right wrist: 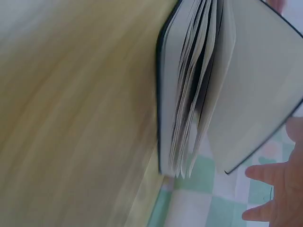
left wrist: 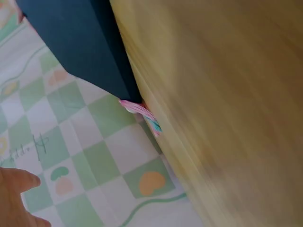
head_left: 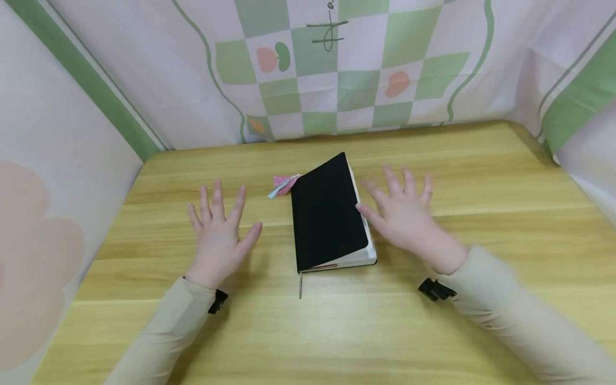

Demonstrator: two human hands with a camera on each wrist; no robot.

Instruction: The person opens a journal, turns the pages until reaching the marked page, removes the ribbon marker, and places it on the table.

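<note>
A black notebook point(head_left: 327, 214) lies on the wooden table between the hands, its front cover lifted a little off the pages. From the right wrist view, its pages point(right wrist: 189, 90) stand slightly fanned beneath the raised cover point(right wrist: 255, 75). A pink and light blue strip point(head_left: 285, 185) sticks out at its upper left, and a thin ribbon marker point(head_left: 300, 286) hangs from the bottom. My left hand point(head_left: 218, 240) hovers left of the notebook, fingers spread, holding nothing. My right hand point(head_left: 406, 219) has spread fingers too; its thumb tip is at the cover's right edge, contact unclear.
The wooden table point(head_left: 356, 331) reaches back to a hanging cloth point(head_left: 317, 91) with green and white checks. More patterned cloth point(head_left: 48, 133) borders the left side. Dark wrist devices point(head_left: 435, 289) sit below the sleeves.
</note>
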